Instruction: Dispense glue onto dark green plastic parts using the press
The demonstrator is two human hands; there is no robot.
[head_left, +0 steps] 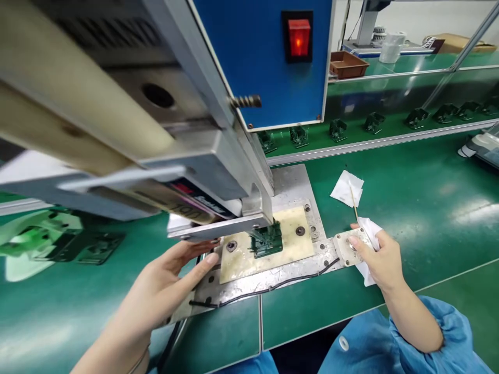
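A dark green plastic part (267, 240) sits in the fixture on a cream plate (290, 244), under the head of a press machine (218, 156). My left hand (171, 280) lies at the left edge of the metal base plate (273, 280), fingers stretched out, empty. My right hand (380, 257) grips a white cloth (368, 228) and a thin wooden stick (354, 202), with its thumb pressing on a small metal button plate (346, 248) at the base's right end.
A second white cloth (346, 188) lies on the green bench. Several dark green parts (337, 130) stand in a row on the rear conveyor. A lit red switch (299, 37) is on the blue machine panel. A brown tray (346, 65) sits behind.
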